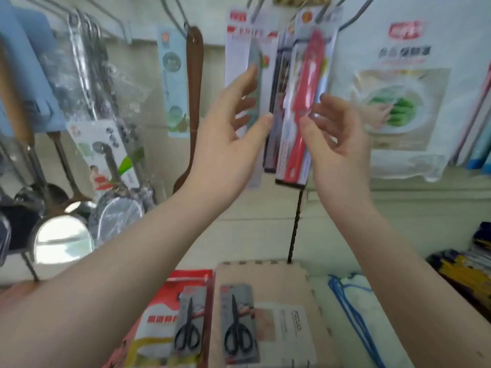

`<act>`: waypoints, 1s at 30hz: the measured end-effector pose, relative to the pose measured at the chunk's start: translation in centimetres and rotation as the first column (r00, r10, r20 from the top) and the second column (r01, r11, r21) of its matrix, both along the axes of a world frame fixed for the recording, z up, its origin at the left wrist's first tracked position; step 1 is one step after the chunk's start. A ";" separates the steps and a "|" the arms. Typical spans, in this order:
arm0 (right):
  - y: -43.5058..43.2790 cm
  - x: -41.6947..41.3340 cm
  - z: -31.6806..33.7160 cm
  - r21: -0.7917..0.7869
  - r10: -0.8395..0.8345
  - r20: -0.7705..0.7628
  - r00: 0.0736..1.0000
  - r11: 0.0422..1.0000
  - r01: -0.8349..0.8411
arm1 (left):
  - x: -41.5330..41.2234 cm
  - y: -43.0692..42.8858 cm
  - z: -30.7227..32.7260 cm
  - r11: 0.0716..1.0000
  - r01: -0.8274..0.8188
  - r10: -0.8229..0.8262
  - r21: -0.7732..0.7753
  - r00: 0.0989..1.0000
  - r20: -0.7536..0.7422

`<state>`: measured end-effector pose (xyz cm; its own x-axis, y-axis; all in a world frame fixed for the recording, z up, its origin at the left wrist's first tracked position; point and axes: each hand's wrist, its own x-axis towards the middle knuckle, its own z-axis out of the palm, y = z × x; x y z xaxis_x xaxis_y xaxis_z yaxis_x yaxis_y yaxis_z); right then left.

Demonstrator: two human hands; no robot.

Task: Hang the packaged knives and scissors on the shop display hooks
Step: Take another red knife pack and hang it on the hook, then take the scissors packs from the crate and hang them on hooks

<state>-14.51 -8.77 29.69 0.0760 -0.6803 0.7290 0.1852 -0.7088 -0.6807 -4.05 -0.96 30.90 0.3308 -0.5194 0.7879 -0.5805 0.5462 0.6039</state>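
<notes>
Flanking red knife pack (305, 107) hanging on far hook (325, 7): left grip (228, 134) released; right grip (337, 136) curled at pack edge, can't tell if pinching. Risk: my tug slips pack off hook.

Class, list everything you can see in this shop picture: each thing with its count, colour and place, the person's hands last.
red knife pack: one, red, hanging top centre
grey-green knife pack: one, grey-green, hanging left of it
scissors packs: two, black scissors, lying bottom centre
foam mat: one, beige, under the right scissors pack
ladles: several, steel, hanging left
wooden spatula: one, brown, hanging left of centre
printed bag: one, white, hanging right
left hand: one, open, at the grey-green pack
right hand: one, loosely curled, beside red pack; grip unclear
</notes>
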 end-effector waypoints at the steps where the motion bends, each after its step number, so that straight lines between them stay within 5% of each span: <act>1: 0.4 0.2 -1.0 -0.005 0.023 0.003 1.000 1.000 -0.023 | 0.3 0.6 -1.0 1.000 -0.008 0.008 -0.011 1.000 0.010; 12: 3.6 3.5 -11.6 0.148 0.179 -0.068 0.981 0.975 -0.168 | 3.9 5.3 -11.9 0.991 -0.124 0.112 -0.039 0.968 -0.222; 21: 5.6 4.7 -19.3 0.380 0.189 -0.228 0.955 0.920 -0.092 | 4.0 6.0 -21.7 0.965 -0.168 0.244 0.201 0.859 -0.450; 30: 5.3 4.3 -25.7 0.573 0.243 -0.336 0.910 0.819 -0.007 | 4.1 5.1 -27.9 0.902 -0.089 0.322 0.423 0.790 -0.522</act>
